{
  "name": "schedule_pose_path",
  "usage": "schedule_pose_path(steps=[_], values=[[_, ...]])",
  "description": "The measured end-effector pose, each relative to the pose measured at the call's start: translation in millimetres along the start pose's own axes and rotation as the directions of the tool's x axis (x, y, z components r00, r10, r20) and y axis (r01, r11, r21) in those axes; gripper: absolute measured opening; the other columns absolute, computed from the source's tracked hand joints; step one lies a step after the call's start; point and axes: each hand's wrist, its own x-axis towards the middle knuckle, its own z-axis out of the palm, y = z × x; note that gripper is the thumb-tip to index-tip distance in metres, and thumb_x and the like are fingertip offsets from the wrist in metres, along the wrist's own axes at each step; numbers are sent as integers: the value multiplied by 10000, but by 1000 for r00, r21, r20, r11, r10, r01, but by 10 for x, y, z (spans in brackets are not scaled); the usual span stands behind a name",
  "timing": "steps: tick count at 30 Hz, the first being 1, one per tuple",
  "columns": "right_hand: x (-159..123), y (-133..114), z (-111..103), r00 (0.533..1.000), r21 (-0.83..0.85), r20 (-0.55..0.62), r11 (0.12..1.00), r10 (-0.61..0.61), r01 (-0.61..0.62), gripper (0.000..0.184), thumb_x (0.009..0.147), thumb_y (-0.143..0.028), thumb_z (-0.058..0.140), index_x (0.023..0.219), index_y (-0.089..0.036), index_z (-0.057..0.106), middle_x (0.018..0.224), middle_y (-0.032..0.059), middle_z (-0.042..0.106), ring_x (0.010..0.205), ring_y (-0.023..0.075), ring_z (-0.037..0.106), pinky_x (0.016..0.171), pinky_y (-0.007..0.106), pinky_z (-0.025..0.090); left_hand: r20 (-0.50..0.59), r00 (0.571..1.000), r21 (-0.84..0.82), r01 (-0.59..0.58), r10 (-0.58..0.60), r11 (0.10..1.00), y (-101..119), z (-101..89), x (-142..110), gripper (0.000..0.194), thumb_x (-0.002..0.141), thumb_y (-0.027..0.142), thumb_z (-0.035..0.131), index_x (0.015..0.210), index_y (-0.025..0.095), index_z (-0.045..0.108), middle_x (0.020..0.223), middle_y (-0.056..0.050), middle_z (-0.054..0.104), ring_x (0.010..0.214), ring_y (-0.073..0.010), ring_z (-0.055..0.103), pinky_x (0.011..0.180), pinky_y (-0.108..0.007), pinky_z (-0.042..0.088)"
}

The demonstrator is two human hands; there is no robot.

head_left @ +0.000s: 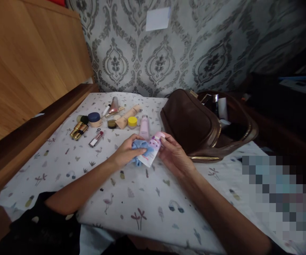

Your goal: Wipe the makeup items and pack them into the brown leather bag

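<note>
My left hand [126, 152] is closed on a crumpled blue cloth [140, 144], its thumb pressing the cloth against a small white and pink-purple tube [155, 144]. The upper end of that tube is pinched between the thumb and fingers of my right hand [176, 156]. The tube is tilted, its wide flat end pointing down towards me, and the print on it is too small to read. Just behind both hands, a pale pink tube [144, 127] rests on the patterned cloth cover [126, 187].
Left of centre lie a yellow-lidded jar [132, 122], a beige tube [128, 116], a blue-lidded jar [94, 119], gold tubes [78, 131] and a lip gloss [96, 139]. At right an open brown bag [190, 124] holds several items. Wooden furniture [33, 63] borders the left; a patterned wall [131, 53] stands behind.
</note>
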Motion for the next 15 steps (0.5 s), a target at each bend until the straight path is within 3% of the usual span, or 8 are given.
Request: schedule_pose_path(steps=[4,7,9,12,14,15], values=[[-20,-4,16,999,-67,3,997,42,-42,415,602,-360,899,956,-242,718,831,-34,704,725,109,609,666,239,501,-64,998,-33,-31,28,999,35,-78,55,356,712,296,745,994,182,559,850,2,601,718,-130,592,672,-257,493],[-39,-3,34,1000,-115,13,993,23,-21,377,579,-369,905,862,-210,712,764,-38,669,637,81,554,553,195,445,-24,992,199,-117,124,973,63,-127,53,227,816,316,639,987,180,578,845,-7,600,744,-152,585,691,-278,492],[-48,6,43,1000,-142,10,989,-25,26,351,568,-360,910,764,-193,671,719,-46,640,597,66,524,518,181,421,-8,960,455,-245,279,856,81,-130,24,183,865,282,568,1016,183,594,917,-32,613,839,-185,589,760,-313,492],[-51,44,43,995,-223,2,970,-99,97,383,558,-381,910,698,-190,608,632,-55,604,512,63,486,472,192,406,70,844,708,-417,531,570,95,-80,-54,246,874,197,519,1110,193,591,1059,-71,607,1012,-229,570,898,-372,469],[-50,80,40,991,-275,0,953,-136,130,407,553,-414,904,699,-194,594,610,-54,600,495,75,494,456,203,413,172,786,770,-483,594,416,90,-21,-109,332,875,190,517,1203,209,562,1111,-85,589,1070,-244,557,923,-385,472],[-51,98,40,989,-287,-2,947,-150,143,411,560,-429,897,707,-194,594,614,-51,602,506,82,510,457,204,424,222,777,792,-496,589,355,82,9,-133,378,875,200,520,1253,214,535,1140,-93,579,1091,-253,551,913,-387,484]])
